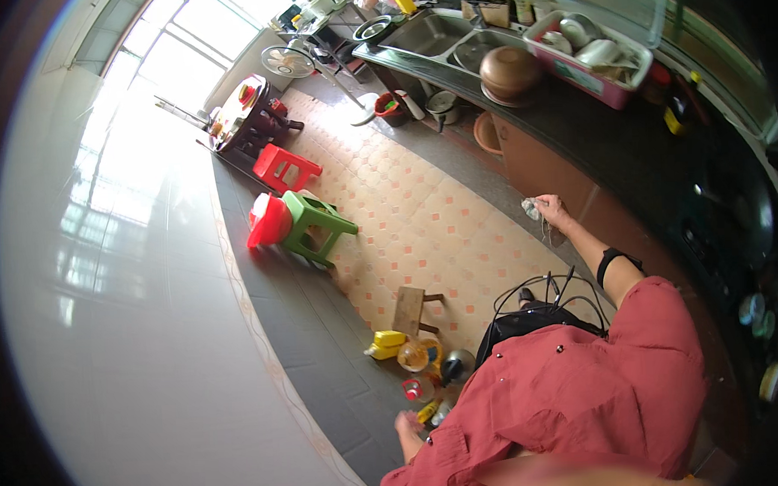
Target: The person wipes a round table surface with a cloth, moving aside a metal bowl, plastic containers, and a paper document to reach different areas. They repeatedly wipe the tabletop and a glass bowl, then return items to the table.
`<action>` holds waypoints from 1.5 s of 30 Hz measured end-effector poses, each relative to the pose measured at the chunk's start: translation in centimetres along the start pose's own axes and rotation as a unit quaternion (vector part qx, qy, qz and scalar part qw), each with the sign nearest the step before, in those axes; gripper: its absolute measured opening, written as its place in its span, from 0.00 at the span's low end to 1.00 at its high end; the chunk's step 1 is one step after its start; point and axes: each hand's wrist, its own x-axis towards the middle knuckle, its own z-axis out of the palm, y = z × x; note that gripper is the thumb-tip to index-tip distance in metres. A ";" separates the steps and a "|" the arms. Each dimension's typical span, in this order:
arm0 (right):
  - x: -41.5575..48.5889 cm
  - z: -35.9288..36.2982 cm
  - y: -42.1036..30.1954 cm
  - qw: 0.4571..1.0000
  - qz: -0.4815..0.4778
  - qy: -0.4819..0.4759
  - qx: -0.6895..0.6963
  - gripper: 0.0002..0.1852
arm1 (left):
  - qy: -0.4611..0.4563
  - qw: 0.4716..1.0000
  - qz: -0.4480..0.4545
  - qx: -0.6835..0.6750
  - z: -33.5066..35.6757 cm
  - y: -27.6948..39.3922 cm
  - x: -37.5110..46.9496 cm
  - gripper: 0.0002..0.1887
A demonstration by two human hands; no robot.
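My right hand pinches a small, crumpled, greyish-white rag-like bundle, with thin strands hanging below it. It is held out in front of the brown cabinet doors, under the dark countertop. My left hand hangs low at my side and is blurred, so its fingers cannot be made out. Nearest to it are a yellow bottle and a clear jug with a red cap and handle on the floor. Black cables loop at my waist.
A double steel sink, an upturned brown pot and a pink bin of dishes line the counter. A wooden stool, a green stool, a red stool and a standing fan occupy the tiled floor.
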 end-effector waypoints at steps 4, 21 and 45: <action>12.9 6.0 -7.4 0.985 -0.101 0.106 -0.086 0.16 | -0.032 0.998 -0.029 0.034 2.7 1.2 -1.7 0.13; 51.7 17.6 -18.6 0.814 0.241 0.500 -0.171 0.18 | -0.113 0.993 0.025 -0.003 30.0 45.0 17.3 0.13; 91.6 34.2 -39.6 0.935 -0.349 -0.052 -0.024 0.14 | -0.614 0.739 0.193 0.200 111.9 95.8 -8.1 0.35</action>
